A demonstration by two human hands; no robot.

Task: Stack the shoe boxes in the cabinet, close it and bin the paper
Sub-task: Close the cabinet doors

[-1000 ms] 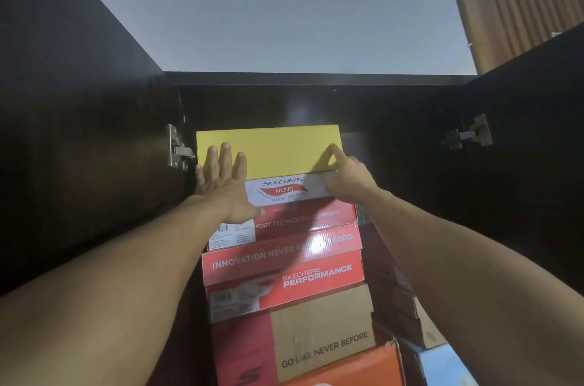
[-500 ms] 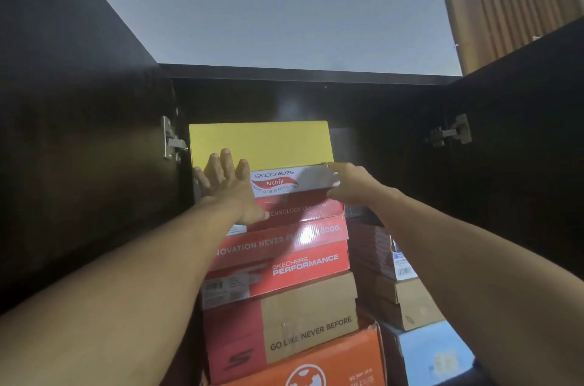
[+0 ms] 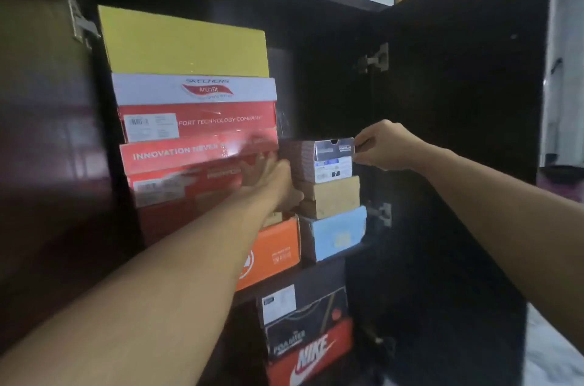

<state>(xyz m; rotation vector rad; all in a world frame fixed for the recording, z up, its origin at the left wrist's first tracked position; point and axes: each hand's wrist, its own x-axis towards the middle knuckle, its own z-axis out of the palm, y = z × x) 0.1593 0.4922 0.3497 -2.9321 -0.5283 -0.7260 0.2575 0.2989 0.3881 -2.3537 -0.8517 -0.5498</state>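
The dark cabinet point(image 3: 331, 47) stands open. Its left stack has a yellow shoe box point(image 3: 186, 43) on top, then a white and red Skechers box point(image 3: 196, 90) and more red boxes point(image 3: 177, 155). A shorter stack on the right is topped by a small dark shoe box point(image 3: 319, 161). My right hand point(image 3: 384, 145) pinches that box's right front corner. My left hand point(image 3: 273, 182), blurred with fingers apart, is at the box's left side, in front of the red boxes. No paper is in view.
Below the dark box sit a tan box point(image 3: 331, 196) and a light blue box point(image 3: 339, 234), beside an orange box point(image 3: 278, 253). A lower shelf holds a black box point(image 3: 303, 303) and a red Nike box point(image 3: 316, 354). Both doors, left point(image 3: 41, 133) and right point(image 3: 467, 101), hang open.
Both hands have left the top of the left stack and dropped to the small dark box on the right stack. The view has tilted down and to the right.
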